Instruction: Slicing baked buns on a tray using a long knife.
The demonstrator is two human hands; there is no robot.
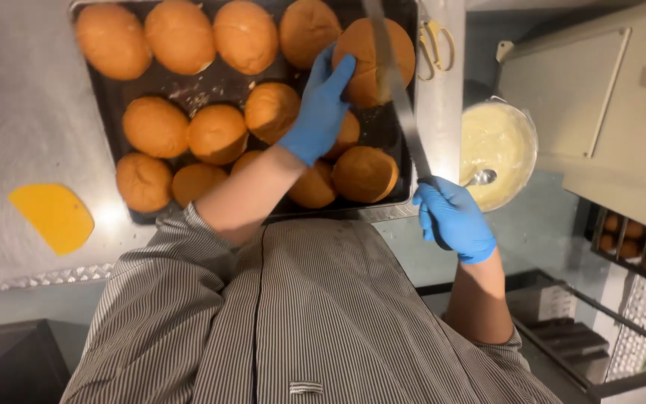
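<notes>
Slicing into a round golden bun (371,63), the person is steadying it with the left hand (321,112), gloved in blue, whose fingers are curled over the bun's near side at the far right corner of the dark baking tray (106,112). The right hand (454,218), also gloved, is gripping the handle of a long bread knife (398,97), whose blade is running away from it and across the bun, just beside the left fingertips. That closeness is likely the main hazard: if the blade is skidding on the crust, it could be catching the glove. The bun is standing on edge against its neighbours (188,90), so pressure might be rolling it sideways. Just beyond the right hand, a bowl of pale cream (499,142) with a spoon (481,178) is sitting at the edge of the steel surface (24,112), where an elbow swing could be tipping it.
</notes>
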